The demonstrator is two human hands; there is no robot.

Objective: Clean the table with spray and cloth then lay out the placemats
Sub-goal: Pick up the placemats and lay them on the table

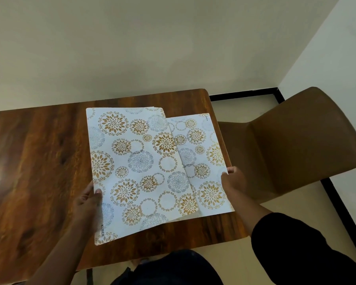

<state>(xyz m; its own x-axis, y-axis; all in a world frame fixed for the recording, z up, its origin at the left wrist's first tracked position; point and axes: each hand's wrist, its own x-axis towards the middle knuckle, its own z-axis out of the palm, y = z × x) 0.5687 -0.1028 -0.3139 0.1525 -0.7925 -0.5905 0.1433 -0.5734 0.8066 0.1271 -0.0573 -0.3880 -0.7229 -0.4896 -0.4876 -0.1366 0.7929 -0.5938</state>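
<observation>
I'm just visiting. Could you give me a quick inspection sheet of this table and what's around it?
Surface: wooden table, glare at left.
Job's things: upper placemat overlaps lower placemat; spray and cloth not seen.
Clutter: nothing seen.
Hands: left hand grips the upper mat's left edge; right hand grips the lower mat's right edge.
Cables: nothing seen.
Surroundings: brown chair at right, plain wall behind.

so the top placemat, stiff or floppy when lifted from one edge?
Likely semi-flexible: the top placemat lies flat where the left hand pinches its edge, without drooping. Probably light, being a thin sheet. It may slide easily over the lower placemat.
</observation>
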